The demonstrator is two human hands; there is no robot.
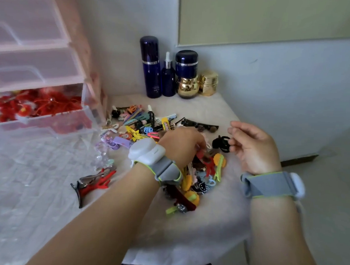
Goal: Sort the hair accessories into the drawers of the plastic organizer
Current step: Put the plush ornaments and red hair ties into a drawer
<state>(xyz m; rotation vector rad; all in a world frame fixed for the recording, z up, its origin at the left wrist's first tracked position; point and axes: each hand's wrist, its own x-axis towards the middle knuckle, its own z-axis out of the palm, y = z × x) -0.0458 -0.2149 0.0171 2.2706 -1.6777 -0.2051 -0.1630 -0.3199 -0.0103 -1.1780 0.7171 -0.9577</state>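
Red pieces already fill the open drawer (38, 114); most clips (142, 127) remain piled on the table (206, 224). The left hand (179, 146) digs in, its grip hidden; the right hand (251, 145) hangs loosely curled, holding nothing.

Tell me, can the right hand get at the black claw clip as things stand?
Probably yes. The right hand hovers just beside the black claw clip, fingertips almost at it. The clip lies on the pile's edge with nothing on top, and the left hand works further left.
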